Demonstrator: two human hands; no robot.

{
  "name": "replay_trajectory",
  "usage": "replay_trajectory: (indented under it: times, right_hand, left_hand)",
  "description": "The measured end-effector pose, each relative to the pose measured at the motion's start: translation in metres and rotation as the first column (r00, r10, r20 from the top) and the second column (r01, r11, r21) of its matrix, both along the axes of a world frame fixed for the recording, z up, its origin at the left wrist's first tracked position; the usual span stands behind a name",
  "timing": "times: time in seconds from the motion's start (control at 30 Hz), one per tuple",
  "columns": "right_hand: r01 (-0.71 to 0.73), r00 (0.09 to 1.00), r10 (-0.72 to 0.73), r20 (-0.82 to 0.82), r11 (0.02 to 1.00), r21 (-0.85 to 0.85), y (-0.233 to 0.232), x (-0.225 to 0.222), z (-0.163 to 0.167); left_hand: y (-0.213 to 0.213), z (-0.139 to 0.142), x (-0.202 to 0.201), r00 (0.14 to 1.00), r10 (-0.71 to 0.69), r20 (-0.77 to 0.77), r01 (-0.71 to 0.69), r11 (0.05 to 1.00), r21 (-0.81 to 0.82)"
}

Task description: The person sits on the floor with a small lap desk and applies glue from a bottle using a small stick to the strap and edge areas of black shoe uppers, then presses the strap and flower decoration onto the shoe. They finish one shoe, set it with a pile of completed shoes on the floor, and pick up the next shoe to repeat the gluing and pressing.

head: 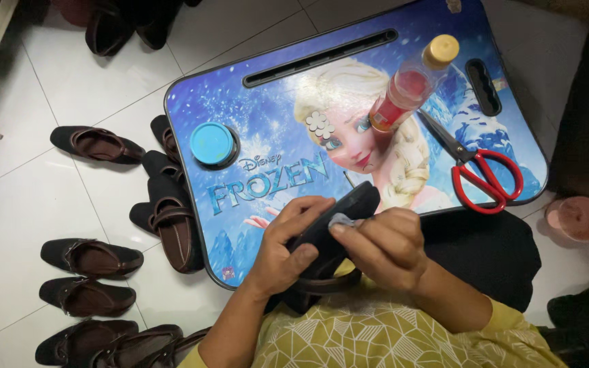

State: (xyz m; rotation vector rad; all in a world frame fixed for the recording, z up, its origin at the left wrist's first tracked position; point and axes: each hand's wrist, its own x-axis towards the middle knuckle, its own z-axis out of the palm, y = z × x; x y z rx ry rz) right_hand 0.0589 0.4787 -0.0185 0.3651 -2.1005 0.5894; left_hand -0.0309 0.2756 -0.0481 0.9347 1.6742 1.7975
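Low in the middle of the frame, the left hand is clamped around a black shoe, fingers curled over its upper side and thumb underneath, holding it tilted with its toe pointing toward the upper right. The right hand is closed in a pinch on a small pale piece, pressing it against the shoe's side with the fingertips; what that piece is cannot be told. The shoe hangs just over the near edge of a blue picture-printed lap tray, which fills the upper middle of the frame. On the tray, a round blue lid sits at the left, a small white flower-shaped piece lies near the centre, and a clear bottle with red liquid and a yellow cap lies tilted at the upper right. Red-handled scissors rest just below the bottle, blades shut. Along the left of the frame, dark shoes lie on the white tiled floor, some pushed against the tray's left edge. A yellow patterned sleeve shows at the bottom.
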Motion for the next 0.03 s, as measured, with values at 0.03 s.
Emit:
replay_trajectory:
  times: [0.03]
  right_hand:
    - [0.005, 1.000, -0.005, 0.005, 1.000, 0.021, 0.0021, 0.0025, -0.0018]
  left_hand:
    - [-0.0026, -0.0038, 0.0014, 1.000, -0.006, 0.013, 0.006, 1.000, 0.012]
